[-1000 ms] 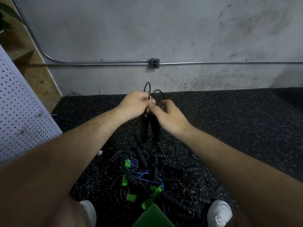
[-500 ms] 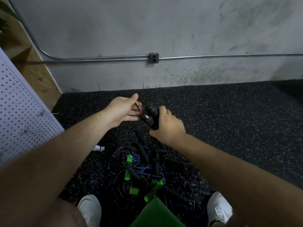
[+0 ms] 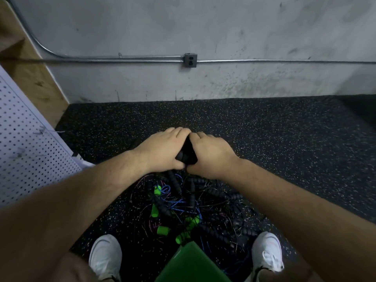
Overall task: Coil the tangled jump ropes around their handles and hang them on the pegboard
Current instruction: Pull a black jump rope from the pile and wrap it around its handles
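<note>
Black handles (image 3: 186, 153) clamped as a pair between both hands, above the floor (image 3: 284, 139).
Best held side by side and level, with the cord wound on snug from one end. Left hand (image 3: 162, 151) and right hand (image 3: 211, 154) each a narrow grip curled round them, meeting over the far edge of the tangled pile (image 3: 193, 206). Pegboard (image 3: 30, 143) at the floor's left edge.

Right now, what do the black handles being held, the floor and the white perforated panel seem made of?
The black handles: probably foam or soft rubber, matte, with ringed ribs. The floor: looks like rubber gym matting, matte black with pale flecks. The pegboard: white painted sheet with a regular hole grid; metal or hardboard, cannot tell.
</note>
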A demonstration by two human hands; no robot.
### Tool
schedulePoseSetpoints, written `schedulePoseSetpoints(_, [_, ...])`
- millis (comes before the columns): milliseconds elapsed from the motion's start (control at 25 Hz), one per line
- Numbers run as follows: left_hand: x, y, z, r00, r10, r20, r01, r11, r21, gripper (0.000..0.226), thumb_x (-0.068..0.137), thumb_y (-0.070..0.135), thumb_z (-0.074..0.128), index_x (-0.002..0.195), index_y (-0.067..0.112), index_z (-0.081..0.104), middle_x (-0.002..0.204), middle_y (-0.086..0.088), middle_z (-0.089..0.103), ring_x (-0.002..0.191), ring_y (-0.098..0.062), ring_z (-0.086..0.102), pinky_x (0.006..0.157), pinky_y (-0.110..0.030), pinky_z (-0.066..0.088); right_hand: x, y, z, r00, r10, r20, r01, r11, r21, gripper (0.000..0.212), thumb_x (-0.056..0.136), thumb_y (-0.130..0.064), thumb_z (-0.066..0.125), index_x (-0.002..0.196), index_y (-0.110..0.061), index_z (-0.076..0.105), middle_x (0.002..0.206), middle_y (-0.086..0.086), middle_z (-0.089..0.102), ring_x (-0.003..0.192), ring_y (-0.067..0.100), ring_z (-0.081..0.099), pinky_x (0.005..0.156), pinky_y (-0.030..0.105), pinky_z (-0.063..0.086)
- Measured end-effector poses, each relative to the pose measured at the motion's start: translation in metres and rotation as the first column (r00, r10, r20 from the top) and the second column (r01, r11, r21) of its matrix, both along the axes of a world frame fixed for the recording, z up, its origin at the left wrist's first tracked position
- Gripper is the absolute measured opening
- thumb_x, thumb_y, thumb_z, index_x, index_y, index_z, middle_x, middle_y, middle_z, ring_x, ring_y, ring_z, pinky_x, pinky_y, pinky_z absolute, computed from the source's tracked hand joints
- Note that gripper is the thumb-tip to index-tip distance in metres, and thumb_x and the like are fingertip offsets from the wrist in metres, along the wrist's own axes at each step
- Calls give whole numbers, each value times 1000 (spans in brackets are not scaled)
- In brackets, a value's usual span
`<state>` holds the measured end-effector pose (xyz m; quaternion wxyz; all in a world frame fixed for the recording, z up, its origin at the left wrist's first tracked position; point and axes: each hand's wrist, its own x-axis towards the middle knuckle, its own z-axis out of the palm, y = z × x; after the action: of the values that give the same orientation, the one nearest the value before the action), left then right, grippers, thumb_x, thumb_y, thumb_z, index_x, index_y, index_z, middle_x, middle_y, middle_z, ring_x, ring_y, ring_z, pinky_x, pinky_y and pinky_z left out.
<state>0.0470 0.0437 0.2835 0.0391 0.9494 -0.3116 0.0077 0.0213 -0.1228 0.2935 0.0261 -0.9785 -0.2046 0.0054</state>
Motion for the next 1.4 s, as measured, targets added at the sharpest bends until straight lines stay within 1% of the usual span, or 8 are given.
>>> schedulePoseSetpoints(200, [14,15,-1,995,90,-52,-94,993,-73,65,76,40,74,130,19,44,117,3,50,106,-19,51,88,-39,51,10,-11,-6,991,-131,-6,131,987,91,74,79,-40,69,141,-15,36,131,8,45,117,33,48,93,47,46])
schedulePoseSetpoints(360, [21,17,2,988,121,-97,-129,988,-84,61,74,45,70,126,22,46,111,7,49,102,-17,52,87,-36,51,15,-11,-12,982,-160,-98,182,943,280,55,82,-20,66,130,-17,39,120,7,39,94,33,56,76,45,52])
schedulePoseSetpoints(520, [20,7,-1,993,93,-74,-102,986,-130,69,77,46,64,137,20,42,116,5,48,109,-18,50,91,-35,49,18,-13,-12,971,-232,-54,236,907,348,45,85,-21,66,122,-15,41,119,8,35,94,30,48,80,47,50])
schedulePoseSetpoints(720, [21,6,-5,972,-16,235,32,997,-64,92,86,73,42,157,18,25,138,-1,50,122,-22,48,106,-44,43,20,-22,-8,983,-183,20,161,905,394,53,86,-19,68,131,-10,42,126,11,38,101,35,54,84,48,51])
schedulePoseSetpoints(880, [31,11,0,911,-145,387,160,987,-7,81,94,74,29,159,27,19,121,-8,58,99,-27,59,84,-44,55,22,-23,-5,985,-168,48,122,859,497,69,83,-22,77,139,-10,37,134,10,40,107,29,57,88,40,52])
schedulePoseSetpoints(1040, [39,27,5,941,-71,330,90,995,-41,76,92,74,28,158,38,13,116,-7,55,98,-25,58,79,-40,56,35,-33,-17,947,-196,-255,321,634,704,104,75,-34,86,153,-17,20,142,3,48,122,16,55,99,31,48])
schedulePoseSetpoints(1200, [38,39,8,976,27,217,-10,997,-78,66,91,75,28,150,61,3,119,1,49,100,-16,52,76,-28,44,43,-10,-42,894,-49,-445,295,812,504,58,91,-34,71,140,-12,50,132,6,59,112,18,60,92,30,50])
schedulePoseSetpoints(1400, [39,37,10,992,60,115,-42,987,-155,63,90,74,35,147,67,8,114,7,47,94,-9,47,75,-25,38,45,70,-62,903,191,-385,117,752,648,68,92,-34,70,148,-10,40,149,6,46,134,20,46,106,31,41])
